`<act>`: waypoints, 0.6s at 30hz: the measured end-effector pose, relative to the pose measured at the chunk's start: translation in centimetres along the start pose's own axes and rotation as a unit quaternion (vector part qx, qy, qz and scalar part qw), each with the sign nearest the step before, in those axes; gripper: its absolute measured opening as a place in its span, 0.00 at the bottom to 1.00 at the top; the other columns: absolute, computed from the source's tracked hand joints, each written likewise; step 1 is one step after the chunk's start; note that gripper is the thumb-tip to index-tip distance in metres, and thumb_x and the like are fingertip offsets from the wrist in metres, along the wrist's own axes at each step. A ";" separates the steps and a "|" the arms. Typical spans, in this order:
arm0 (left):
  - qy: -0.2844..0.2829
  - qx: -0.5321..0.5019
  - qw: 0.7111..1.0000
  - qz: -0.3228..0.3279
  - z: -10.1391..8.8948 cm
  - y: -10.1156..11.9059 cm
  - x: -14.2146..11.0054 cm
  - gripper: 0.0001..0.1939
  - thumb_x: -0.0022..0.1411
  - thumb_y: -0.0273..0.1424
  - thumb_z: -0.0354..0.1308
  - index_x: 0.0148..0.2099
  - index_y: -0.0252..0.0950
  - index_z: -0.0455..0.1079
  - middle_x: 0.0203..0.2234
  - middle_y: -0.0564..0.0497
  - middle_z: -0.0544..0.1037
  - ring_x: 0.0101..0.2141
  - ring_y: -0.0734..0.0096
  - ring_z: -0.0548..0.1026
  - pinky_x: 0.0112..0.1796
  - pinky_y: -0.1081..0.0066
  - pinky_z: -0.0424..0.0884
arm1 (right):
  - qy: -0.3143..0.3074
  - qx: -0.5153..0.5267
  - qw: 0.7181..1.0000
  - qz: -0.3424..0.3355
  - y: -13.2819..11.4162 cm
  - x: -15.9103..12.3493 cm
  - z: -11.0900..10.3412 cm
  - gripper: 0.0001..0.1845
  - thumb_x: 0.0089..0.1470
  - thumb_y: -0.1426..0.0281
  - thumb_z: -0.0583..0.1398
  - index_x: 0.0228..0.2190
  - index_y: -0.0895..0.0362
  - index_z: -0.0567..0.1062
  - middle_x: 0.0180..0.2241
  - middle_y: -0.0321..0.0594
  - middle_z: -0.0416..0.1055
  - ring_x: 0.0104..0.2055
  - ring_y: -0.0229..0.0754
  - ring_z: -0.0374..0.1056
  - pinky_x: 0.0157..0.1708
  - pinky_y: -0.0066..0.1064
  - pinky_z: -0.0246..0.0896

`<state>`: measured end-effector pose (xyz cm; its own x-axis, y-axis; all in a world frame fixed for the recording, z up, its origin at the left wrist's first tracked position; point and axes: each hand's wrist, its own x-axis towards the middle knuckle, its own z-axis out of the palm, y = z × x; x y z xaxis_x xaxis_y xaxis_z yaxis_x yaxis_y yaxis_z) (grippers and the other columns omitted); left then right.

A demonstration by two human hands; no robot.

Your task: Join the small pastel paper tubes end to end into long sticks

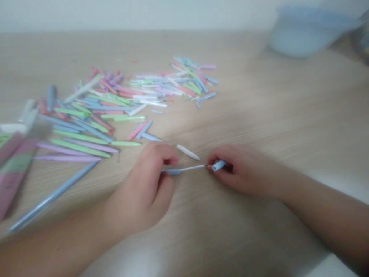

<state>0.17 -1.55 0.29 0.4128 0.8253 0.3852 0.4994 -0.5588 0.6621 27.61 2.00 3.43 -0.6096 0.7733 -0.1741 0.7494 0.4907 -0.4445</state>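
My left hand (152,181) is closed on a blue pen part (173,171), from which a thin white pen refill (191,168) sticks out to the right. The dark tip of the refill reaches the fingertips of my right hand (235,167). My right hand is closed round a light blue pen barrel (219,165), its hollow end facing left. Whether the right fingers also pinch the refill tip, I cannot tell. A white pen part (188,152) lies on the table just behind the refill. The picture is blurred.
A large spread of pastel pen parts (115,100) covers the table (259,115) at the back left. Assembled-looking pens and a long blue stick (54,196) lie left of my left arm. Pink and green packs (17,165) are at the left edge. A light blue container (305,34) stands back right.
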 end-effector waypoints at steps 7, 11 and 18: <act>-0.081 0.258 0.961 0.062 -0.5 0.9 0.4 0.15 0.66 0.26 0.52 0.54 0.36 0.68 0.48 0.39 0.76 0.49 0.42 0.73 0.47 0.44 0.67 | 0.007 -0.006 1.000 -0.009 0.1 0.0 0.1 0.08 0.62 0.69 0.60 0.40 0.53 0.80 0.38 0.41 0.79 0.38 0.46 0.72 0.37 0.36 0.61; -0.115 0.320 0.940 -0.020 0.0 0.8 0.7 0.14 0.67 0.33 0.53 0.52 0.36 0.71 0.46 0.38 0.77 0.48 0.40 0.73 0.45 0.41 0.67 | 0.008 -0.015 1.000 -0.017 0.2 0.1 0.1 0.07 0.62 0.69 0.60 0.40 0.53 0.80 0.37 0.41 0.79 0.37 0.47 0.72 0.37 0.36 0.61; -0.154 0.245 0.957 -0.028 0.3 0.1 1.0 0.12 0.75 0.35 0.48 0.44 0.37 0.71 0.39 0.43 0.76 0.44 0.49 0.73 0.48 0.47 0.70 | 0.012 -0.023 0.999 -0.024 0.2 -0.1 0.1 0.08 0.62 0.71 0.59 0.40 0.54 0.79 0.37 0.41 0.78 0.37 0.45 0.72 0.36 0.35 0.60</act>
<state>0.90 -0.81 0.57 0.5421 0.8343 0.1009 0.7931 -0.5476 0.2666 27.81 2.06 3.28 -0.6393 0.7575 -0.1322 0.7305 0.5447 -0.4118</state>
